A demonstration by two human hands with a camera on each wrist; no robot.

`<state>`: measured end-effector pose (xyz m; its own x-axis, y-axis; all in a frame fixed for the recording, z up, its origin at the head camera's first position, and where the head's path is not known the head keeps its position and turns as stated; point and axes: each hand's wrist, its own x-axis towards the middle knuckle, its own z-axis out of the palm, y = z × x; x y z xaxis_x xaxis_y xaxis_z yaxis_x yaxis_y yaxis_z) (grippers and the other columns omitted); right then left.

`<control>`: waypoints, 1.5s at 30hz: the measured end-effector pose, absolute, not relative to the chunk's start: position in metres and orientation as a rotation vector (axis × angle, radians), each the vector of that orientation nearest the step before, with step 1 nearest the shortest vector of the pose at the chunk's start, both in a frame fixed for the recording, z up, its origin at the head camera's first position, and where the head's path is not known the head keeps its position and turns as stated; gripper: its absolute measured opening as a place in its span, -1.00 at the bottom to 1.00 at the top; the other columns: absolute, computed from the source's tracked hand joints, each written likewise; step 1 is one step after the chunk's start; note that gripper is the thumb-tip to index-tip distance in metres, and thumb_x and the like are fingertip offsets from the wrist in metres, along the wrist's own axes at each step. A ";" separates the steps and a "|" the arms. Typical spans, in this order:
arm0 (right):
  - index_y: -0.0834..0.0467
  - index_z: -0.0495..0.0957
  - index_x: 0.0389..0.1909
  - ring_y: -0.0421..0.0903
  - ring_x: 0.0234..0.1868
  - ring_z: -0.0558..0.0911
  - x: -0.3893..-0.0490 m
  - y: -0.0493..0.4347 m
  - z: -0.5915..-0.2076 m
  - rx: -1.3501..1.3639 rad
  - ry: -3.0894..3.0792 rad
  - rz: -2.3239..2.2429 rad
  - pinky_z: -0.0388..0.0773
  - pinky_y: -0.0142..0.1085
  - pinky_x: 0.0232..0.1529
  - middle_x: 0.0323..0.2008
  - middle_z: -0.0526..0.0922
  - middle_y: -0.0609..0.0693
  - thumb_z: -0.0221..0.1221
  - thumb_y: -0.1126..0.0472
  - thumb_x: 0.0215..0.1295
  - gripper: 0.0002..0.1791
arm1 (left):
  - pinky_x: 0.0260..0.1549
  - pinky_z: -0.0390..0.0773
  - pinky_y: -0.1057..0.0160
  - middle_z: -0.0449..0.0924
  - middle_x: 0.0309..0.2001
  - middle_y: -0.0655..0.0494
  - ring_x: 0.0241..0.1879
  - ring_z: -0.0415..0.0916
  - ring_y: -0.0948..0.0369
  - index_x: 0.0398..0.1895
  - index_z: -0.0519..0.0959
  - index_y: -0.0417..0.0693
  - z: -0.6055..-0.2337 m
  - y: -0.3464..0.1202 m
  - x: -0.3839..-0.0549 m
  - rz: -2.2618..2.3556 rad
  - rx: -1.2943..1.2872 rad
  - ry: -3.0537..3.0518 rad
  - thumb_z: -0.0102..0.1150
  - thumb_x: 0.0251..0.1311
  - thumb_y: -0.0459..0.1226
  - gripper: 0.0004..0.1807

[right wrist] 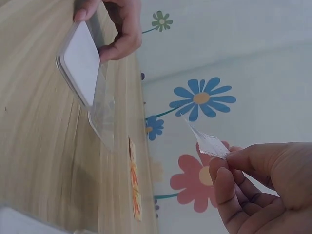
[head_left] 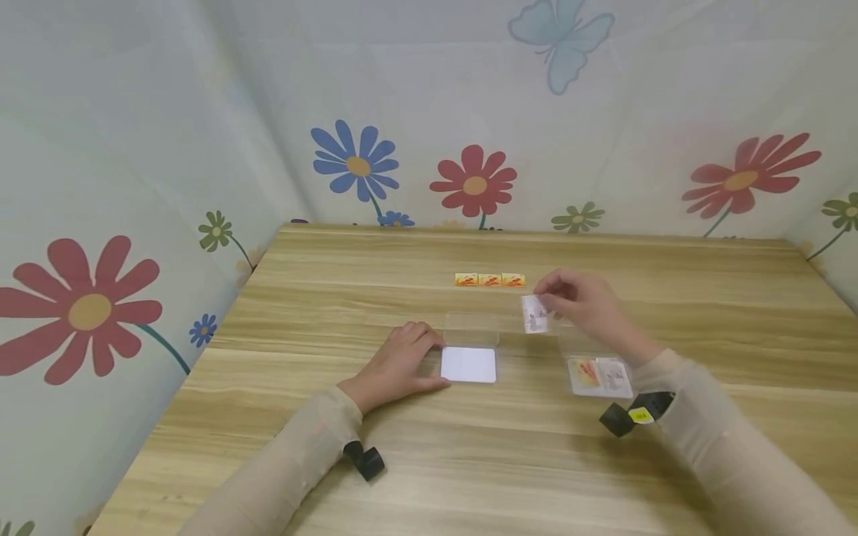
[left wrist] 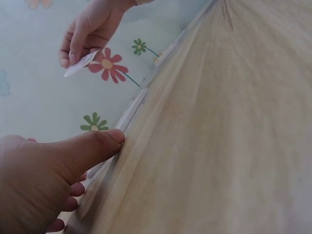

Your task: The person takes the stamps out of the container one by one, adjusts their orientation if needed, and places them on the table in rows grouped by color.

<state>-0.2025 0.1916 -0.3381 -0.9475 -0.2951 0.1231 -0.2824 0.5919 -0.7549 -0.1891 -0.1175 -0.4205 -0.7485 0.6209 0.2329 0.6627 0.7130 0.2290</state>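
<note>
My left hand (head_left: 395, 368) holds a small flat plastic case (head_left: 468, 365) at its left edge, thumb at the near corner and forefinger at the far one. A plain white surface fills the case, and its clear lid (head_left: 471, 328) lies folded back. Between thumb and forefinger, my right hand (head_left: 582, 304) pinches a pale stamp (head_left: 535, 314) with a faint print and toothed edges. The right wrist view shows this stamp (right wrist: 210, 145) held edge-on, in the air above the table.
Three orange-and-yellow stamps (head_left: 490, 280) lie in a row farther back on the wooden table (head_left: 322, 283). Under my right forearm sits a second clear case (head_left: 599, 378) with an orange stamp and a pale one in it. A flower-printed curtain (head_left: 415, 97) hangs behind the table.
</note>
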 end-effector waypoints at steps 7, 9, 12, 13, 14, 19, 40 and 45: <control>0.31 0.55 -0.13 -0.29 -0.32 0.55 -0.209 0.207 -0.336 -0.491 2.794 -1.318 0.58 -0.42 -0.29 -0.14 0.65 0.24 0.14 0.34 0.31 -0.83 | 0.06 0.42 0.09 0.52 -0.06 0.07 -0.01 0.43 0.12 -0.05 0.54 -0.07 -0.423 -0.118 -0.189 -0.448 -1.049 -2.786 0.40 -0.07 0.10 -0.40; 0.32 0.55 -0.12 -0.34 -0.34 0.55 -0.211 0.213 -0.338 -0.487 2.797 -1.322 0.59 -0.39 -0.30 -0.16 0.64 0.25 0.13 0.35 0.31 -0.83 | 0.07 0.41 0.08 0.52 -0.06 0.07 -0.01 0.43 0.11 -0.05 0.54 -0.08 -0.423 -0.118 -0.189 -0.451 -1.050 -2.793 0.40 -0.06 0.10 -0.40; 0.34 0.54 -0.11 -0.38 -0.34 0.54 -0.215 0.222 -0.340 -0.472 2.803 -1.317 0.60 -0.35 -0.29 -0.15 0.64 0.27 0.12 0.36 0.32 -0.82 | 0.07 0.41 0.08 0.52 -0.06 0.06 -0.01 0.43 0.11 -0.05 0.54 -0.08 -0.422 -0.119 -0.188 -0.447 -1.051 -2.800 0.40 -0.06 0.10 -0.40; 0.35 0.54 -0.10 -0.40 -0.35 0.54 -0.216 0.224 -0.340 -0.467 2.806 -1.314 0.60 -0.35 -0.29 -0.15 0.64 0.28 0.11 0.36 0.32 -0.81 | 0.07 0.41 0.09 0.52 -0.06 0.07 -0.01 0.43 0.11 -0.05 0.54 -0.07 -0.422 -0.119 -0.188 -0.445 -1.051 -2.800 0.40 -0.06 0.10 -0.40; 0.35 0.54 -0.10 -0.40 -0.34 0.54 -0.216 0.227 -0.340 -0.463 2.806 -1.314 0.60 -0.34 -0.29 -0.14 0.63 0.29 0.10 0.36 0.33 -0.81 | 0.07 0.41 0.09 0.52 -0.06 0.07 -0.01 0.43 0.11 -0.05 0.54 -0.08 -0.421 -0.119 -0.188 -0.444 -1.053 -2.799 0.40 -0.06 0.10 -0.40; 0.36 0.52 -0.08 -0.39 -0.33 0.54 -0.218 0.236 -0.339 -0.466 2.825 -1.285 0.58 -0.39 -0.30 -0.13 0.63 0.30 0.10 0.33 0.35 -0.79 | 0.07 0.42 0.09 0.52 -0.06 0.07 -0.01 0.43 0.11 -0.05 0.54 -0.07 -0.422 -0.120 -0.188 -0.430 -1.060 -2.793 0.39 -0.06 0.11 -0.40; 0.32 0.48 0.04 -0.17 -0.20 0.57 -0.238 0.264 -0.341 -0.359 2.822 -1.152 0.61 -0.24 -0.15 -0.05 0.60 0.27 0.06 0.27 0.39 -0.71 | 0.07 0.42 0.10 0.52 -0.06 0.09 0.00 0.43 0.13 -0.05 0.54 -0.05 -0.422 -0.120 -0.188 -0.463 -1.050 -2.778 0.38 -0.05 0.13 -0.41; 0.34 0.46 0.06 -0.14 -0.19 0.57 -0.243 0.273 -0.342 -0.335 2.824 -1.134 0.59 -0.29 -0.18 -0.04 0.60 0.28 0.05 0.27 0.39 -0.70 | 0.08 0.41 0.11 0.52 -0.05 0.10 0.00 0.43 0.14 -0.04 0.53 -0.04 -0.421 -0.119 -0.188 -0.461 -1.056 -2.777 0.37 -0.04 0.13 -0.40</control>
<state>-0.2425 0.2728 -0.3417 -0.9729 -0.2313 0.0069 -0.1718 0.7023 -0.6908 -0.1877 -0.1191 -0.4211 -0.7455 0.6252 0.2312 0.6663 0.7077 0.2350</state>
